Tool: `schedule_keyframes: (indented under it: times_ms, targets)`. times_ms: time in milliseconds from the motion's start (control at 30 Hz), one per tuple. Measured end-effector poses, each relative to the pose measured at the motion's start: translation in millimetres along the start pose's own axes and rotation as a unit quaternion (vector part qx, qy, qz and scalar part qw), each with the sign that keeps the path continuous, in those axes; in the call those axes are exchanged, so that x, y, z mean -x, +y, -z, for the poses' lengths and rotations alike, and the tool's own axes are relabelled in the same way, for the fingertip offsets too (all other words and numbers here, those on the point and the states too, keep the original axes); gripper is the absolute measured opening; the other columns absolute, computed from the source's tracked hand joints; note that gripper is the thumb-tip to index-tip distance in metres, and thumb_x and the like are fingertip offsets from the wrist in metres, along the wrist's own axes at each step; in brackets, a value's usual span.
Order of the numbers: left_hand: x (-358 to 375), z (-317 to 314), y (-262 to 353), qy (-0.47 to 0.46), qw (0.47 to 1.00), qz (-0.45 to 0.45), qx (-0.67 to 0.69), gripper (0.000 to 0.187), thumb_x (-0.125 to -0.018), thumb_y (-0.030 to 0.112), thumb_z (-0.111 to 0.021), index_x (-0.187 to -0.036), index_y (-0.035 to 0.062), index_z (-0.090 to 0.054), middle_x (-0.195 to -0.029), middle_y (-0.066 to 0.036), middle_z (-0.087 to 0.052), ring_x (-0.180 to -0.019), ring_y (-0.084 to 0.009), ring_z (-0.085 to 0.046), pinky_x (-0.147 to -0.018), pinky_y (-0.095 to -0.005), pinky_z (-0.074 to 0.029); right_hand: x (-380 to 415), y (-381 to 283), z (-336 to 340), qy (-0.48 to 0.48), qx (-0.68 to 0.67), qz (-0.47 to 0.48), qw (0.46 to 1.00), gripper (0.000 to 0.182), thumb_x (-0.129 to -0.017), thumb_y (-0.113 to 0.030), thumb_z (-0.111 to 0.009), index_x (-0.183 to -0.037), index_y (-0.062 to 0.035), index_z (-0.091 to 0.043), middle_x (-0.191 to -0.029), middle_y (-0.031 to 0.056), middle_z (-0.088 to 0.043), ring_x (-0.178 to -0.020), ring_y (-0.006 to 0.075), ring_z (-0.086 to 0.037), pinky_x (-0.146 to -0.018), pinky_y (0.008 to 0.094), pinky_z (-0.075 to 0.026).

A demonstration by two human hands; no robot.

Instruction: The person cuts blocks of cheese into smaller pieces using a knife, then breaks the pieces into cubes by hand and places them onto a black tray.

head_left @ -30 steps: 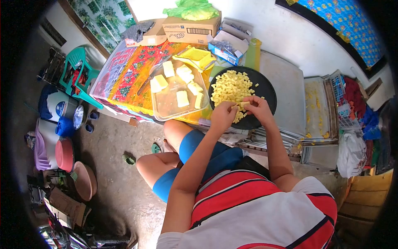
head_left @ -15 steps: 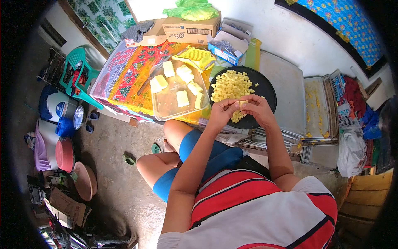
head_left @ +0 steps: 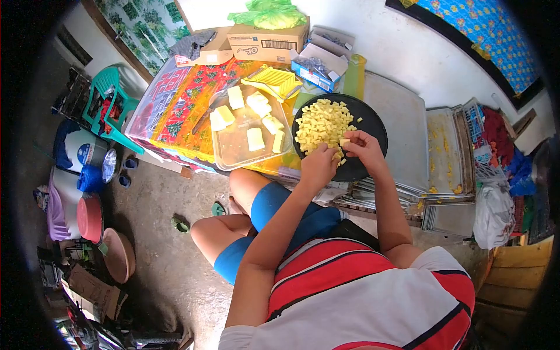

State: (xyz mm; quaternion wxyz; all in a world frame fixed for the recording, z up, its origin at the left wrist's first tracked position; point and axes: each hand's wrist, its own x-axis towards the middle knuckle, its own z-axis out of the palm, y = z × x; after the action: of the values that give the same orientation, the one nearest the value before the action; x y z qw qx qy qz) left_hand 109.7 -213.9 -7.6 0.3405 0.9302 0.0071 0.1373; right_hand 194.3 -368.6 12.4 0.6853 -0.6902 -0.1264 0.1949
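Note:
Low over the near side of a round black tray [head_left: 376, 125], my two hands are slightly apart. A small pale yellow chunk [head_left: 345, 142] is pinched between the thumb and finger of my right hand [head_left: 366, 153]. My left hand [head_left: 318, 168] is closed, its fingertips on another small yellow piece at the pile's near edge. Many small pale yellow pieces [head_left: 321, 123] are heaped on the tray. Left of it, a clear plastic tray [head_left: 233, 156] holds several larger pale yellow blocks [head_left: 255, 139].
A yellow ridged plastic rack [head_left: 274, 81] lies at the clear tray's back edge. A knife [head_left: 201, 121] lies along its left side. Behind stand cardboard boxes [head_left: 265, 44] and a blue-white box [head_left: 315, 70]. Stacked metal trays [head_left: 396, 111] stand to the right.
My hands have parted from the chunk they held together. The left hand has moved down and left, and the right hand keeps a chunk in its fingertips.

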Motion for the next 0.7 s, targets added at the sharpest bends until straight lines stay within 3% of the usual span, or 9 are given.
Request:
schedule_keyframes:
  times_ms: [100,200,300,500,600,700]
  targets:
    - [1.3,-0.1,-4.7,0.05,0.997,-0.012,0.054,0.025,-0.078,0.02,-0.069,-0.102,0.011,-0.068,-0.087,-0.011,-0.06,-0.075,-0.0294,-0.063,-0.066,-0.0388,-0.049,-0.2,0.0,-2.6,-0.004,0.001,0.001,1.0,0.027,-0.081,-0.008,-0.069,-0.105,0.0002,-0.062,-0.088,0.0021,-0.063,-0.077,0.008,-0.06,-0.067,0.0229,-0.051]
    - [-6.5,-2.4,-20.1,0.082,0.982,-0.007,0.168,0.029,-0.081,0.019,-0.07,-0.106,0.006,-0.066,-0.084,-0.007,-0.063,-0.069,-0.0202,-0.061,-0.063,-0.0321,-0.048,-2.1,1.3,-3.8,-0.015,-0.015,0.0,1.0,0.027,-0.08,-0.007,-0.07,-0.104,0.0014,-0.062,-0.086,0.0036,-0.063,-0.074,0.0092,-0.06,-0.064,0.0231,-0.051]
    - [-12.7,0.8,-20.4,0.031,0.903,0.1,0.417,0.03,-0.085,0.02,-0.069,-0.107,-0.0005,-0.064,-0.082,-0.003,-0.064,-0.069,-0.0101,-0.055,-0.062,-0.0251,-0.045,-0.5,-2.6,-7.6,-0.037,-0.053,-0.011,0.998,0.026,-0.08,-0.007,-0.07,-0.103,0.0013,-0.062,-0.086,0.0044,-0.064,-0.074,0.0099,-0.061,-0.065,0.0236,-0.051]
    - [-10.5,28.8,2.4,-0.022,0.833,0.097,0.545,0.026,-0.088,0.019,-0.067,-0.105,-0.0006,-0.065,-0.077,0.002,-0.062,-0.062,-0.0026,-0.05,-0.053,-0.0177,-0.039,5.6,-11.9,-14.9,-0.067,-0.102,-0.018,0.992,0.024,-0.081,-0.008,-0.07,-0.102,0.0007,-0.063,-0.088,0.0057,-0.065,-0.075,0.0108,-0.062,-0.067,0.0243,-0.052]
    - [-9.1,31.0,-4.2,-0.06,0.829,0.14,0.537,0.022,-0.09,0.013,-0.063,-0.105,-0.0029,-0.064,-0.081,-0.001,-0.064,-0.067,-0.0053,-0.052,-0.061,-0.0197,-0.044,8.0,-16.0,-16.9,-0.068,-0.113,-0.028,0.991,0.025,-0.081,-0.007,-0.07,-0.103,0.0005,-0.063,-0.089,0.0061,-0.065,-0.075,0.0111,-0.062,-0.067,0.0244,-0.052]
    - [-7.6,32.3,-4.6,-0.053,0.829,0.13,0.541,0.021,-0.09,0.013,-0.063,-0.103,-0.0028,-0.065,-0.077,0.001,-0.063,-0.064,-0.0032,-0.048,-0.058,-0.0196,-0.042,9.8,-17.1,-16.0,-0.064,-0.124,-0.036,0.99,0.025,-0.081,-0.007,-0.069,-0.103,0.0008,-0.063,-0.09,0.006,-0.065,-0.075,0.0112,-0.062,-0.068,0.0244,-0.053]
